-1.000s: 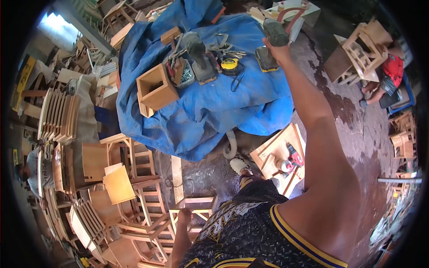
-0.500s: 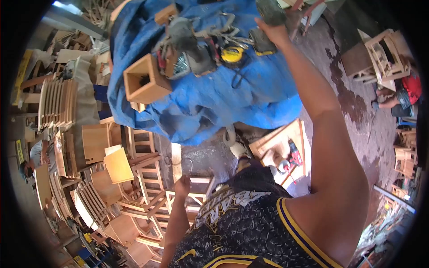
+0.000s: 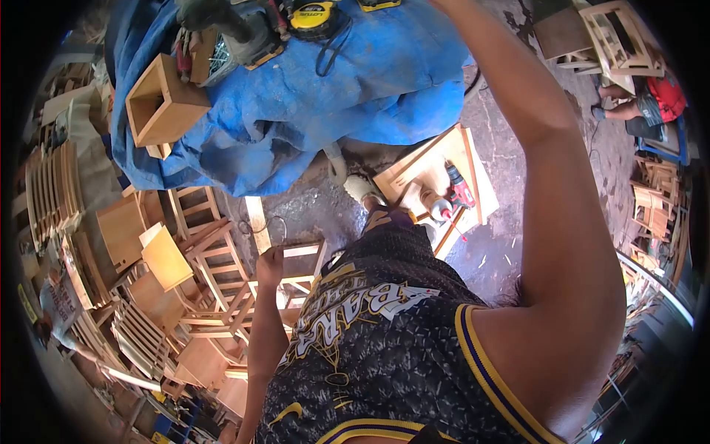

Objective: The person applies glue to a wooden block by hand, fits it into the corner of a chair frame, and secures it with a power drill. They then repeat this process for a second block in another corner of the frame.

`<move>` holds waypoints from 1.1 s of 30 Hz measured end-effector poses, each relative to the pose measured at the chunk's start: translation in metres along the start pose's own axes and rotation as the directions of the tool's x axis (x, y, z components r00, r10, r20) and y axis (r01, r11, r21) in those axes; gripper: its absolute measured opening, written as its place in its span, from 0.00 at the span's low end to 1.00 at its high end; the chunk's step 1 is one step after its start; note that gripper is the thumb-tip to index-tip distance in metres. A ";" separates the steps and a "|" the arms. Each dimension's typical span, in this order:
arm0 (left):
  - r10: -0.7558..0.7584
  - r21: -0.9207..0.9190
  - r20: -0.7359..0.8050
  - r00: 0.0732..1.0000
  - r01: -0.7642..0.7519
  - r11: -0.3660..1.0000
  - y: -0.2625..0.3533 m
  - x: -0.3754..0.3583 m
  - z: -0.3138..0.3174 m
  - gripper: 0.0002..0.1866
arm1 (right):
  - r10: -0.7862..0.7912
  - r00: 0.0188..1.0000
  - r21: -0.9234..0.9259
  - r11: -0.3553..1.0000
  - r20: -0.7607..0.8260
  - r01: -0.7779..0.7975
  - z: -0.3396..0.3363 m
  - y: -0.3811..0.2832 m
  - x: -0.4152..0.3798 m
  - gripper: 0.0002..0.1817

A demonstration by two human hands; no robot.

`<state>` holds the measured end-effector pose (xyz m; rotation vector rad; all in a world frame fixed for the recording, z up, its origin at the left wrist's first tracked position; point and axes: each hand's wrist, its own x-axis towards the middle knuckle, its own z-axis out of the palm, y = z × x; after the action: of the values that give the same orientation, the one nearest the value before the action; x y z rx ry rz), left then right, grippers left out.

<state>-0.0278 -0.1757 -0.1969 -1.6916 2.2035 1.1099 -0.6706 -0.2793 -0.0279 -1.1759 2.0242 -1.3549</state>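
Observation:
My left hand hangs low at my side, above the wooden frames on the floor. Its fingers are curled closed; whatever they may hold is hidden. My right arm reaches up past the blue tarp, and the hand lies beyond the top edge. On the tarp are a yellow tape measure, a dark power tool, a clear container of screws and an open wooden box. The yellow-edged base of a cordless drill shows at the top edge.
A red drill and a bottle rest on a wooden piece near my feet. Wooden frames and stacked slats crowd the left. A person in red is at the right, another person at far left.
The view has tilted down, so the tarp and tools sit higher in it. My right hand, earlier at a drill on the tarp's far side, has left the view. My left hand stays low.

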 end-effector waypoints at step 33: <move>-0.150 -0.054 0.291 0.945 0.173 0.983 0.018 0.012 0.026 0.13 | 0.979 -0.182 0.236 -0.198 0.089 -0.951 0.056 0.376 -0.528 0.19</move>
<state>-0.0559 -0.1669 -0.2135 -1.5911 1.8349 1.3188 -0.4953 0.1908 -0.4410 0.8358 1.7935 -0.6003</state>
